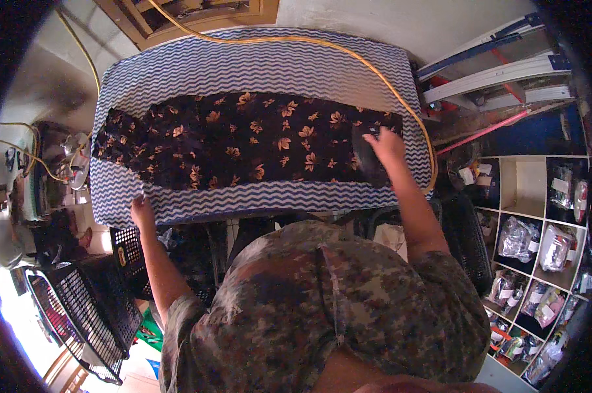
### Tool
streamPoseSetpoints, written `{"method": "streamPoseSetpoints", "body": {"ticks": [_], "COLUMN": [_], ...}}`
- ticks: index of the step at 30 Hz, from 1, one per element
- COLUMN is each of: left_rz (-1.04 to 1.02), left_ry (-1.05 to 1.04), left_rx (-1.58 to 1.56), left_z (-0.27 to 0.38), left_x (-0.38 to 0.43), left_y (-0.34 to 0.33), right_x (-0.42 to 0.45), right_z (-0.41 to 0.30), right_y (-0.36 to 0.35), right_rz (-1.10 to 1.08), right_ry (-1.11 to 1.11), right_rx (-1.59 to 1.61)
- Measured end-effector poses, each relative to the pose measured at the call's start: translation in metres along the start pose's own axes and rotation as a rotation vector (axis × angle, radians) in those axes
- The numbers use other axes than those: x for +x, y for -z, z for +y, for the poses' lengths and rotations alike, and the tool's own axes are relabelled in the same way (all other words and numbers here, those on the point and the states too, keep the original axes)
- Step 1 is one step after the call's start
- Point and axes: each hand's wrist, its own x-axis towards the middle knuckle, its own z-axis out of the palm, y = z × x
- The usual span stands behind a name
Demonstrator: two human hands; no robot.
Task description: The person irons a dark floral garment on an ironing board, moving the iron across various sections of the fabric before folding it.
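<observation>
A dark floral garment (261,140) with orange-brown flowers lies lengthwise over a padded table with a blue-and-white zigzag cover (256,64). Its left part is bunched; the middle and right lie fairly flat. My right hand (389,147) is closed around the top of what looks like a dark clothes iron (367,159), resting on the garment's right end. Beyond the near left edge of the garment, my left hand (142,211) pinches a small pale thing (142,192), too small to identify. The hand hides part of the iron.
A yellow hose (374,69) arcs across the table's far side and down its right end. Black plastic crates (75,314) stand lower left. At right are a ladder (492,78) and a white cubby shelf (521,216) with bagged goods. Another person (4,240) is partly visible far left.
</observation>
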Motion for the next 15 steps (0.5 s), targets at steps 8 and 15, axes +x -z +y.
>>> {"method": "streamPoseSetpoints", "body": {"ticks": [8,15], "left_rz": [0.057,0.149], "left_ry": [0.265,0.297], "left_rx": [0.113,-0.166], "left_z": [0.038,0.032], "left_x": [-0.060,-0.065], "left_y": [0.029,0.037], "right_x": [0.031,0.037], "right_z": [0.128,0.036], "right_y": [0.043,0.066], "right_rz": [-0.035,0.180], "right_ry": [-0.145,0.573], "right_rx": [-0.164,0.068]}}
